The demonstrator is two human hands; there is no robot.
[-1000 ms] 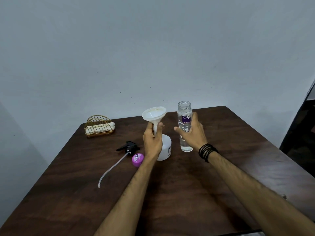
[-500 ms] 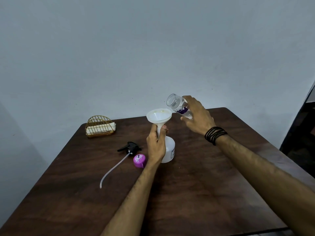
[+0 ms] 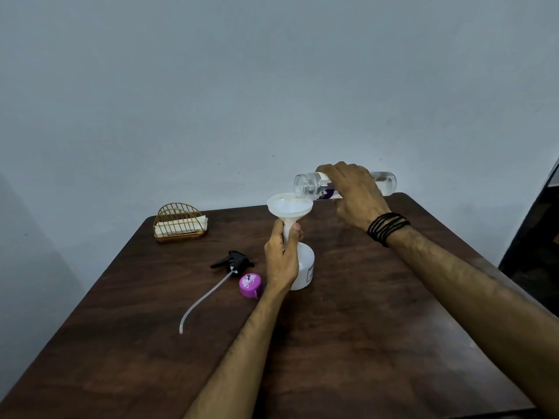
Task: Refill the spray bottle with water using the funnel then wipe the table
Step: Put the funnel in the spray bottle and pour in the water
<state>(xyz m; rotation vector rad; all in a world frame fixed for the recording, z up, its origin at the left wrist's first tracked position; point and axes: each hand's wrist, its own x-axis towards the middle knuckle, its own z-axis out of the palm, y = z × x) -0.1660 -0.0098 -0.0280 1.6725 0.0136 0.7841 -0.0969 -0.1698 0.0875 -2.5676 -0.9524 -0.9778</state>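
The right hand (image 3: 352, 193), fingers wrapped round the clear water bottle (image 3: 314, 186), has tipped it from upright to nearly level, mouth over the funnel (image 3: 289, 208). The left hand (image 3: 282, 257) grips the funnel's stem in the white spray bottle (image 3: 305, 269) on the tabletop (image 3: 348, 343); pouring looks imminent.

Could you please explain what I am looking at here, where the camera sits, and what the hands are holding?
There is no machine here: a person works with bare hands, and the single camera sits on their head, looking forward and down. The left hand grips the stem of a white funnel that stands in the neck of a white spray bottle on the dark wooden table. The right hand holds a clear water bottle tipped almost level, its open mouth just above the funnel. On the table to the left lie the black spray head with its tube, a purple cap, and a gold wire holder with napkins.
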